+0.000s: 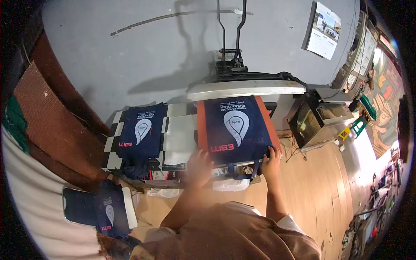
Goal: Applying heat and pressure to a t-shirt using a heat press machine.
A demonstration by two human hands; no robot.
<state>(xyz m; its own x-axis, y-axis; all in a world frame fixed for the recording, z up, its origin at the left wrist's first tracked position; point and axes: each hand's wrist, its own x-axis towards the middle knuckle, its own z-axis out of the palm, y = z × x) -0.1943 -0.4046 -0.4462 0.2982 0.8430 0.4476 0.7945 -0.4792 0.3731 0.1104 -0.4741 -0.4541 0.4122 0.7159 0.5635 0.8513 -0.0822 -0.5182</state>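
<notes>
A navy fabric bag (214, 130) with a white printed emblem and pink lettering lies flat on the orange-edged lower bed (202, 126) of a heat press. Above its far edge is the press's raised white upper plate (247, 90). My left hand (200, 165), blurred, is at the bag's near left corner; its finger positions are unclear. My right hand (271, 161) has its fingertips on the near right corner, and I cannot tell whether they pinch the cloth. Dark straps hang from the bag's near edge between my hands.
Left of the press, a stack of similar navy bags (130, 130) lies on a checkered table (112, 159), beside a pale sheet (177, 139). More printed bags (112, 211) rest on a lower support at the left. A glass-sided box (312, 123) stands right of the press.
</notes>
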